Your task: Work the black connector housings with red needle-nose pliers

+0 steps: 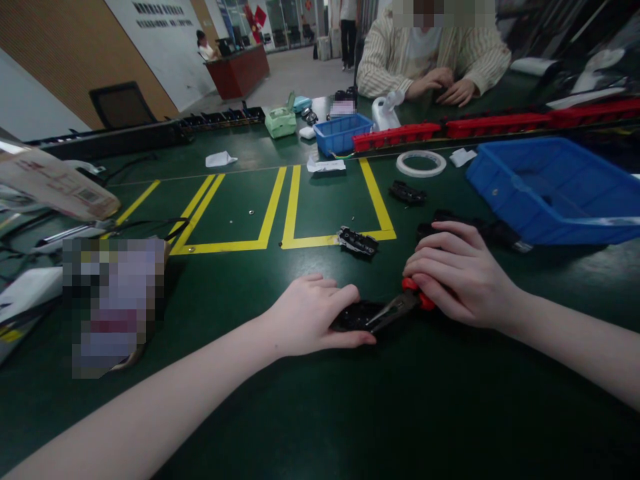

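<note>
My left hand [315,317] is closed round a black plastic part [357,316] just above the green table. In my right hand [463,277] are pliers [397,308] with red handles, their jaws pointing left onto the black part. The tips of the jaws touch or overlap its right side; whether they grip it I cannot tell. Beyond my hands a similar black part with a pale edge [358,241] lies by the yellow tape. Another black part [407,193] rests farther back. Some dark pieces [500,233] lie behind my right hand, which partly hides them.
A large blue bin [550,193] stands at the right, near a roll of white tape [421,163]. A smaller blue bin [343,135] and red trays [500,125] line the back. A phone-like object [120,300] lies at left. Across the table sits a person [433,60].
</note>
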Tool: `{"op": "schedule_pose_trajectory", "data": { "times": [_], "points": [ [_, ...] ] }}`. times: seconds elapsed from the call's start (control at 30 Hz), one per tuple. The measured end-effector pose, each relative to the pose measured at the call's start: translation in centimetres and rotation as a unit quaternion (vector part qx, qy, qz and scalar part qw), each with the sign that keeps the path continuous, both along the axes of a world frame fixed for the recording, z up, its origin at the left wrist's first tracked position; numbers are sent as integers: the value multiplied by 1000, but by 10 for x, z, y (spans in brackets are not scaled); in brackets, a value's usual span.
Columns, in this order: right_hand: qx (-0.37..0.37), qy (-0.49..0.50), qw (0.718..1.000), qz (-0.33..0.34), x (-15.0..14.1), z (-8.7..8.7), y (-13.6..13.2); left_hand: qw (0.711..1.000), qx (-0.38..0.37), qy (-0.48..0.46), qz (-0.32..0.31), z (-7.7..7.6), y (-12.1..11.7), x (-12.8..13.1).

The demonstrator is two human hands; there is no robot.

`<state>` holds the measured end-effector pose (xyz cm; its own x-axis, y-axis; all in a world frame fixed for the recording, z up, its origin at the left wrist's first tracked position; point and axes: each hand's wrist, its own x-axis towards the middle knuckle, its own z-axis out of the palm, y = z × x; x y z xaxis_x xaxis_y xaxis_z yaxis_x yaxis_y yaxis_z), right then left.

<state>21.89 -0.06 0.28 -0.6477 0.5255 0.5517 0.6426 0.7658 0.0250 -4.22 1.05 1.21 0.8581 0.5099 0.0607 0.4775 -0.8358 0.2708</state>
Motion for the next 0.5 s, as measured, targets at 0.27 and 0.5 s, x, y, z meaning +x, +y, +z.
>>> {"op": "schedule_pose_trajectory", "data": {
  "times": [0.27, 0.5],
  "points": [
    [3, -1, 1000, -2, 1, 2, -1, 1000, -8, -5, -2, 1, 1, 0],
    [8, 31, 999, -13, -2, -1, -1, 1000, -1, -2, -6, 0, 0, 1]
  ]
}}
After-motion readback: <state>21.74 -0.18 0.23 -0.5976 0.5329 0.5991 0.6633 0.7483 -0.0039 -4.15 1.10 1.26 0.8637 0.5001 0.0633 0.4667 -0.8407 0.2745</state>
